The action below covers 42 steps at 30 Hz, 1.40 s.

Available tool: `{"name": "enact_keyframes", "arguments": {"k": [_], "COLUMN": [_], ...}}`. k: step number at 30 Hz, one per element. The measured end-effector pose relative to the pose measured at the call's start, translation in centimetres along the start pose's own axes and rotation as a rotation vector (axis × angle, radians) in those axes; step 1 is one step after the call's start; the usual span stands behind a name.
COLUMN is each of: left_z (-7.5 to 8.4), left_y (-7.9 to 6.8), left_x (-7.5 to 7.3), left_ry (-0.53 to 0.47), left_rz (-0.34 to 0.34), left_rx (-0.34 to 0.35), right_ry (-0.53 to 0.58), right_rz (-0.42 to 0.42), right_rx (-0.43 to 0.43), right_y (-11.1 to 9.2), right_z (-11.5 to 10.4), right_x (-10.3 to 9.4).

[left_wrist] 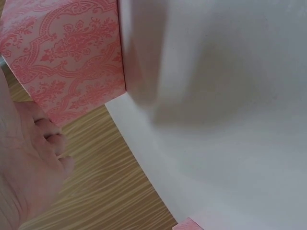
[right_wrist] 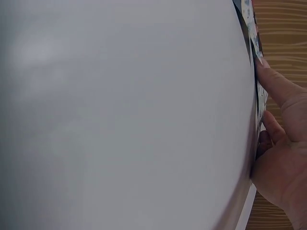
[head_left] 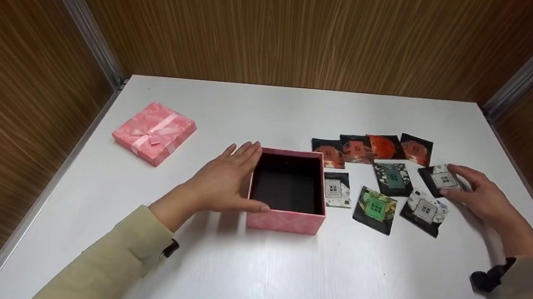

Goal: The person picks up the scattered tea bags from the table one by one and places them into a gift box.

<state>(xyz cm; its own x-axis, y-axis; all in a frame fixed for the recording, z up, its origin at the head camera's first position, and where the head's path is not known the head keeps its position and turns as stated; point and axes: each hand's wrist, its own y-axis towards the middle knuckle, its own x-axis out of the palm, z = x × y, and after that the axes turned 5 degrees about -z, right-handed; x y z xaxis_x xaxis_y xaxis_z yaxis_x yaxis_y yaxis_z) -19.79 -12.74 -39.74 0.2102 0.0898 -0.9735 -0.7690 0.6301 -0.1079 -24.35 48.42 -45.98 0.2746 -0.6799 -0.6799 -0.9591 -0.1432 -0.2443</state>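
Note:
A pink square box [head_left: 284, 221] with a dark inside stands uncovered at mid-table. My left hand [head_left: 223, 182] rests against its left side, fingers stretched along the wall and thumb at the front rim. In the left wrist view, the fingertips touch the patterned box wall [left_wrist: 72, 57]. Over on the right, my right hand [head_left: 484, 197] holds a black-and-white sachet [head_left: 442, 179] by its right edge, between thumb and forefinger. That sachet lies at table level. The right wrist view shows the hand [right_wrist: 283, 143] beside it, with the sachet seen edge-on.
Left of the box lies a pink lid [head_left: 154, 131] with a ribbon bow. Red-and-black sachets [head_left: 383, 147] form a row behind. Nearer lie a dark green sachet [head_left: 392, 178], a bright green one [head_left: 375, 210] and white-patterned ones [head_left: 424, 212]. Wood-grain panels [head_left: 276, 31] enclose the white table.

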Motion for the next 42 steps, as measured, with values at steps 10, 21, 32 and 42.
{"name": "enact_keyframes", "arguments": {"k": [10,21,32,42], "left_z": [-0.04,-0.01,-0.04,-0.01], "left_y": [-0.04,-0.01,-0.03,-0.07], "left_x": [0.02,-0.01,0.04,-0.03], "left_ry": [-0.005,-0.005,0.002,-0.011], "left_rz": [0.000,-0.002,-0.013,-0.017], "left_rx": [0.002,-0.005,-0.017,-0.005], "right_ry": [-0.083,-0.029,-0.020,0.022], "right_rz": [0.012,0.020,0.091,0.126], "right_rx": [0.012,0.010,0.084,0.063], "right_y": [0.27,0.20,-0.09,-0.05], "right_z": [-0.14,0.15,-0.06,-0.20], "right_x": [0.01,-0.03,0.01,0.31]}}
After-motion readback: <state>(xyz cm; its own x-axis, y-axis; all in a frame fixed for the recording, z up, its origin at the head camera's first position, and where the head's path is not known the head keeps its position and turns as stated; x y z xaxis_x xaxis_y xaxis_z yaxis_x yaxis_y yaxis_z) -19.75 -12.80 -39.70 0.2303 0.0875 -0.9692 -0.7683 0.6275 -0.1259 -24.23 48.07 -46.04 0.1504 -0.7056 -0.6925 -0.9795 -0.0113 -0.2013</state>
